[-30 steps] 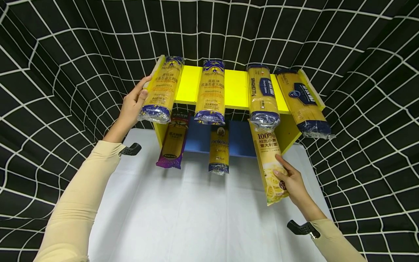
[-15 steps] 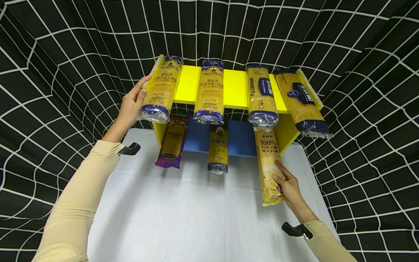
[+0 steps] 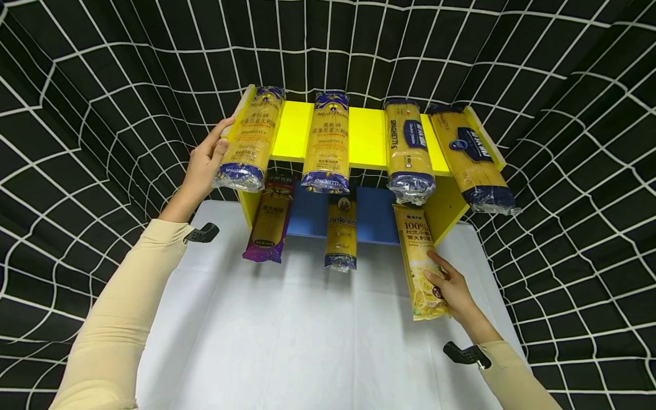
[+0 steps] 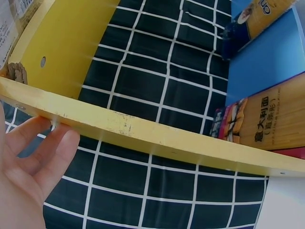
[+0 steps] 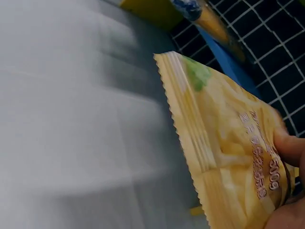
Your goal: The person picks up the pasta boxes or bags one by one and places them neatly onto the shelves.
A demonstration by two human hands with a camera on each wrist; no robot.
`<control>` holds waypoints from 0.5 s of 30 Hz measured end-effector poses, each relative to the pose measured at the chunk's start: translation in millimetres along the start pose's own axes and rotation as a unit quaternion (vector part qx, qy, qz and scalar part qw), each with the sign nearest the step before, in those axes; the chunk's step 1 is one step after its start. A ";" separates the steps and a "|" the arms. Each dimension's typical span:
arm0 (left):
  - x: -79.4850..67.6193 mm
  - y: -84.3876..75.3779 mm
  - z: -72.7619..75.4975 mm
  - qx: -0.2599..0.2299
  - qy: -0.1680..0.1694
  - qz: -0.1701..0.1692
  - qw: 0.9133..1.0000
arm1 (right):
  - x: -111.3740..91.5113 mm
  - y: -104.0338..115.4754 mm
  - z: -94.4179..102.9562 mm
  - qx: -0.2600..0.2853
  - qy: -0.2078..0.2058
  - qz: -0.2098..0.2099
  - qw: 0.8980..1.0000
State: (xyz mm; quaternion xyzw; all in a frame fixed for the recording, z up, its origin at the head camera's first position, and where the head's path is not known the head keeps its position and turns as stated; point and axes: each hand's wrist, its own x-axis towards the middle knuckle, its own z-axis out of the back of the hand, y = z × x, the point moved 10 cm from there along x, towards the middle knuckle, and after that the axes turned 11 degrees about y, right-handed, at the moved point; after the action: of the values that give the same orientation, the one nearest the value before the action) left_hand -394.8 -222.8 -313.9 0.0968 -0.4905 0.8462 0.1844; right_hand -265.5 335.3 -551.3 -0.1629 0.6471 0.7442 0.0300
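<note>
My right hand [image 3: 453, 287] grips the lower right edge of a pale yellow pasta pack [image 3: 417, 245], thumb on its printed front. The pack's upper end is at the right side of the lower blue shelf [image 3: 376, 210], and its lower end sticks out toward me. In the right wrist view, the crimped end of the pasta pack [image 5: 224, 148] shows, with the thumb [image 5: 290, 148] on it. My left hand [image 3: 202, 159] touches the outer left side of the yellow rack [image 3: 294, 128]. In the left wrist view, its fingers [image 4: 38, 133] meet the side panel [image 4: 143, 131].
Several spaghetti packs, including a blue-ended one [image 3: 328, 142], lie on the top shelf, overhanging its front. Below are a purple-ended pack [image 3: 269, 225] at left and an Ankara pack [image 3: 341, 233] in the middle. A white cloth [image 3: 307, 330] lies under; black gridded curtain [image 3: 369, 51] surrounds.
My right hand and the pasta pack have shifted slightly left, and the pack's tilt has varied a little under the upper shelf. My left hand stays on the rack's side.
</note>
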 end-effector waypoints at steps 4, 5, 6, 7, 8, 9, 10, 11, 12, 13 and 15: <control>-0.8 2.7 -0.4 0.004 -0.002 0.002 1.000 | -1.3 -0.7 1.4 0.009 0.001 -0.014 1.000; -0.9 3.1 -0.8 0.005 -0.002 0.001 1.000 | -1.7 -2.3 1.4 0.015 0.002 -0.021 1.000; -2.7 -1.4 -1.3 0.005 0.000 0.002 1.000 | -2.4 -4.3 1.3 0.026 0.004 -0.027 0.999; -4.4 -5.9 -2.1 0.003 0.003 0.002 1.000 | -3.3 -6.2 0.6 0.040 0.008 -0.032 0.999; -4.8 -7.2 -2.5 0.002 0.004 0.003 1.000 | -4.5 -7.6 -0.1 0.051 0.013 -0.033 0.998; -5.1 -8.3 -2.6 0.000 0.005 0.003 1.000 | -5.7 -8.6 -1.3 0.061 0.023 -0.030 0.997; -5.3 -9.2 -2.5 -0.001 0.006 0.003 1.000 | -7.0 -9.0 -2.9 0.072 0.038 -0.021 0.996; -5.4 -10.0 -2.4 -0.003 0.006 0.003 1.000 | -8.9 -8.5 -5.0 0.082 0.055 -0.008 0.995; -5.2 -10.2 -2.4 -0.006 0.007 0.004 1.000 | -11.0 -7.4 -6.6 0.087 0.073 0.009 0.994; -3.3 -5.8 -2.1 -0.008 0.006 0.003 1.000 | -13.1 -5.9 -8.2 0.090 0.090 0.028 0.991; -0.9 -1.1 -1.4 -0.009 0.004 -0.001 1.000 | -18.2 -2.9 -11.5 0.095 0.126 0.067 0.985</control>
State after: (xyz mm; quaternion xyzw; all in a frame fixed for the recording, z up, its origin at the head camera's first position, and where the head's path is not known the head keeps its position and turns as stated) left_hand -393.4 -221.3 -314.0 0.0922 -0.4973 0.8420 0.1876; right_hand -245.3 327.6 -550.2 -0.2082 0.7229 0.6532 -0.0864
